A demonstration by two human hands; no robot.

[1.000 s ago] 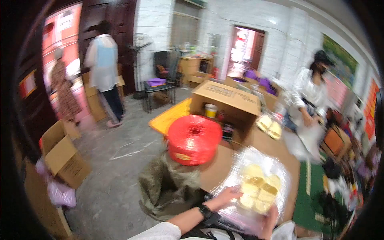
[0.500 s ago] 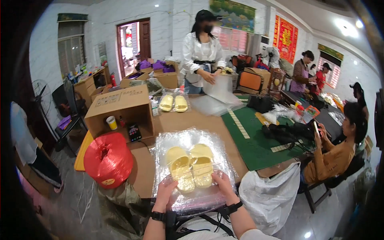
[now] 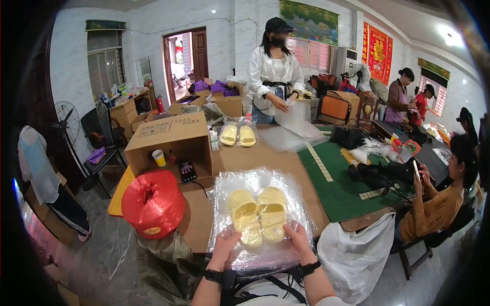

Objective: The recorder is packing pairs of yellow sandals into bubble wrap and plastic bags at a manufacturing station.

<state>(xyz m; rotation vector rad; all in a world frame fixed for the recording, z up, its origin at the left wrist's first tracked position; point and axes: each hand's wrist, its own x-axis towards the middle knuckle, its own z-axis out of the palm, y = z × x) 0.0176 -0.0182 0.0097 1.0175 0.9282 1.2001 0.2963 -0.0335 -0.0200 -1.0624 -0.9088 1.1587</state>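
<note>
Swung round to face the table (image 3: 240,159) | pinching clear film (image 3: 293,223) with left hand (image 3: 225,246) and right hand (image 3: 298,239), flanking yellow slippers (image 3: 266,218) on shiny bag pile (image 3: 297,200) | holding same as moments ago (so probably no further along, tbh)

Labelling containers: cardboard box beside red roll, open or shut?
Open: the cardboard box gapes on its near side, a cup visible inside.

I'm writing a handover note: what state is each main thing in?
Near slippers: paired, covered by clear plastic
Left hand: gripping plastic
Right hand: gripping plastic
Far slippers: side by side
Cardboard box: open-fronted
Cup: standing inside the box
Red roll: wound
White sack: crumpled
Back door: open
</note>
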